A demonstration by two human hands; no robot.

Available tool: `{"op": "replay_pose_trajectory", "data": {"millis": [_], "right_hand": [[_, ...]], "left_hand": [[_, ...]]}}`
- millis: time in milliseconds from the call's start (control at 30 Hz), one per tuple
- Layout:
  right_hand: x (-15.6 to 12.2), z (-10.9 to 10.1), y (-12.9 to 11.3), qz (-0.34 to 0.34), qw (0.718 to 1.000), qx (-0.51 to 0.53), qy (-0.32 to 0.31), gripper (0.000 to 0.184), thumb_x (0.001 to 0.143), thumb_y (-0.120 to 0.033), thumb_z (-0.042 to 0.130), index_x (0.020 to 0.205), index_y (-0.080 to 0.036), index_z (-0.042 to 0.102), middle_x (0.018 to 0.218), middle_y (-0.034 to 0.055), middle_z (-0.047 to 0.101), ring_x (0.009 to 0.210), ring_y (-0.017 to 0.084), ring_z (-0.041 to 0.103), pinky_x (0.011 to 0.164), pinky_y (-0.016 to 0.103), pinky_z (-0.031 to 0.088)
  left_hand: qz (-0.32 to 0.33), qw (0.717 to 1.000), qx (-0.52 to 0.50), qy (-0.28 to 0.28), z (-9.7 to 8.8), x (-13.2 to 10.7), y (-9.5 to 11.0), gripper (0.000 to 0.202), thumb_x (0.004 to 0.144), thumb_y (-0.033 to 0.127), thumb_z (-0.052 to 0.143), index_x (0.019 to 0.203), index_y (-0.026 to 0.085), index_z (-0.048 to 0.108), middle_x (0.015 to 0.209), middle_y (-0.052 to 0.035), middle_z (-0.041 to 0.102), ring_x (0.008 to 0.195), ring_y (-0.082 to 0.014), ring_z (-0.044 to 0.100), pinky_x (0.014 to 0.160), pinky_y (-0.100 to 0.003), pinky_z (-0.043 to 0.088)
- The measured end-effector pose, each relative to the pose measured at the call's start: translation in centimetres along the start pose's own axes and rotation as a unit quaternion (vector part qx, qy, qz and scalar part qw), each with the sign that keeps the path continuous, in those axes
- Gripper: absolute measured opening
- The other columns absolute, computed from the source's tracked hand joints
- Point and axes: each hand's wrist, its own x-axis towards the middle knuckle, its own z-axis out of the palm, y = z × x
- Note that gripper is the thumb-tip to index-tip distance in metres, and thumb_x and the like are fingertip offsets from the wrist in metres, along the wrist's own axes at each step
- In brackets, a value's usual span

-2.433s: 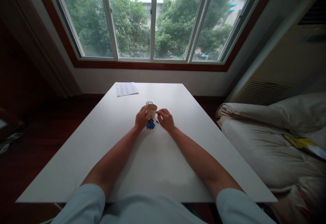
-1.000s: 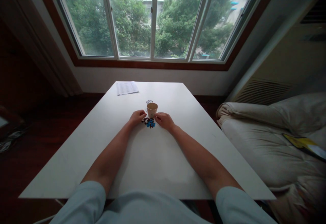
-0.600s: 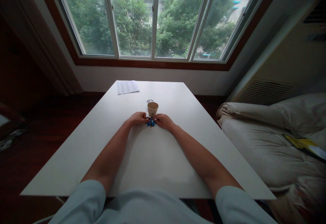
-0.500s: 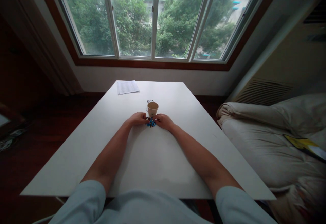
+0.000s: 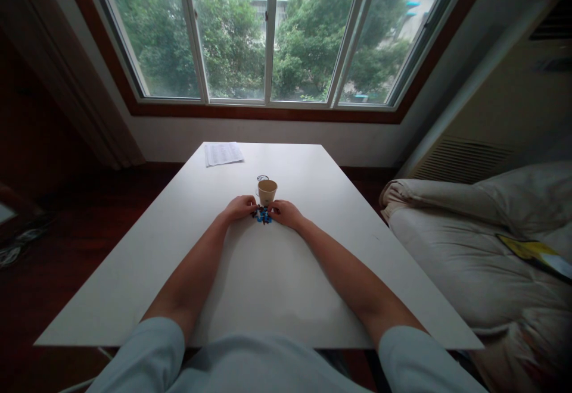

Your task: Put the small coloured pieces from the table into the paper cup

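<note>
Both hands, left hand and right hand, flank small blue pieces before a paper cup.

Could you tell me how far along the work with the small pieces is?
Done: nothing certain; the cup stands upright, contents unclear. In hand: left hand and right hand flank the small pieces, fingertips at them. Left: the pieces lie on the table, outside the cup.

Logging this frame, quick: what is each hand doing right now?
Left hand: fingers at the small pieces; grip cannot be told.
Right hand: same; cannot be told.
</note>
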Motion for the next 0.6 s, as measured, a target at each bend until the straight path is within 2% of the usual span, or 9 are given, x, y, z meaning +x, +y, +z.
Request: {"op": "replay_pose_trajectory", "data": {"millis": [133, 267, 467, 600], "right_hand": [[0.1, 0.0, -0.1, 0.037, 0.999, 0.023, -0.007, 0.014, 0.08, -0.026, 0.064, 0.09, -0.023, 0.073, 0.073, -0.0015, 0.064, 0.065, 0.012, 0.053, 0.062, 0.022, 0.036], [0.2, 0.5, 0.2, 0.063, 0.997, 0.029, 0.015, 0.014, 0.08, -0.025, 0.062, 0.088, -0.022, 0.073, 0.071, -0.0013, 0.064, 0.064, 0.013, 0.053, 0.061, 0.022, 0.035], [0.3, 1.1, 0.8, 0.021, 0.998, 0.033, 0.047, 0.014, 0.078, -0.021, 0.06, 0.086, -0.022, 0.071, 0.077, 0.0002, 0.066, 0.068, 0.013, 0.054, 0.065, 0.023, 0.038], [0.3, 1.0, 1.4, 0.027, 0.99, 0.094, 0.106, 0.015, 0.077, -0.022, 0.057, 0.086, -0.021, 0.069, 0.079, 0.0005, 0.067, 0.069, 0.013, 0.055, 0.066, 0.024, 0.041]], "left_hand": [[0.001, 1.0, -0.004, -0.019, -0.3, -0.2, 0.1, 0.027, 0.076, 0.045, 0.064, 0.085, 0.021, 0.07, 0.075, -0.0007, 0.065, 0.066, -0.0149, 0.054, 0.055, -0.025, 0.032], [-0.001, 1.0, -0.012, -0.021, -0.4, -0.3, 0.1, 0.022, 0.074, 0.04, 0.065, 0.085, 0.021, 0.07, 0.075, 0.0, 0.064, 0.065, -0.014, 0.054, 0.055, -0.024, 0.032], [0.005, 1.0, -0.02, -0.006, -0.1, -0.2, -0.3, 0.02, 0.075, 0.034, 0.062, 0.088, 0.022, 0.072, 0.073, 0.0004, 0.063, 0.064, -0.0136, 0.053, 0.055, -0.024, 0.032], [0.018, 1.0, -0.026, 0.0, 0.0, -0.1, -0.5, 0.02, 0.076, 0.032, 0.06, 0.088, 0.022, 0.073, 0.072, 0.0004, 0.062, 0.064, -0.0137, 0.053, 0.056, -0.024, 0.032]]}}
